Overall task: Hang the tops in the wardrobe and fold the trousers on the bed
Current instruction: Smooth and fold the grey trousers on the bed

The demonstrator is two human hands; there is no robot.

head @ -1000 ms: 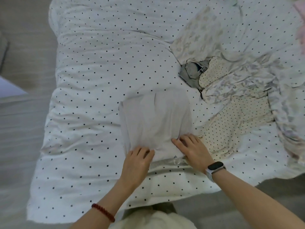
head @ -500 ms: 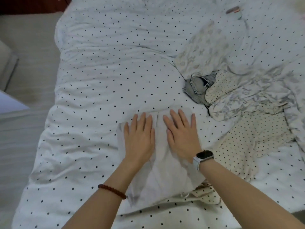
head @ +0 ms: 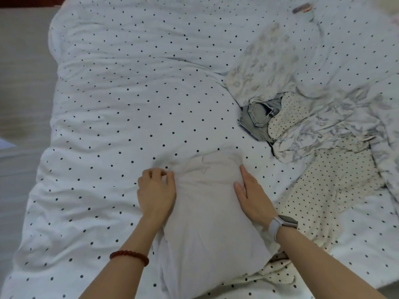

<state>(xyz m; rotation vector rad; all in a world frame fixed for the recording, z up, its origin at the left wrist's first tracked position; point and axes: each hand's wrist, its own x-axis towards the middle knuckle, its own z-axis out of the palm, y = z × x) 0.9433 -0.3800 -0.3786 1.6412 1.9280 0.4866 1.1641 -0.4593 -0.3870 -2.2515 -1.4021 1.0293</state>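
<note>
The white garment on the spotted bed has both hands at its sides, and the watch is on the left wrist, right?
Not quite: the head view shows the watch on the right wrist; the left wrist wears a red bead bracelet. The rest holds: the left hand and right hand are at the sides of the white garment.

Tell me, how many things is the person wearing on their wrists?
2. A red bead bracelet is on the left wrist, and a watch with a pale strap is on the right wrist. Nothing else shows on either arm.
</note>
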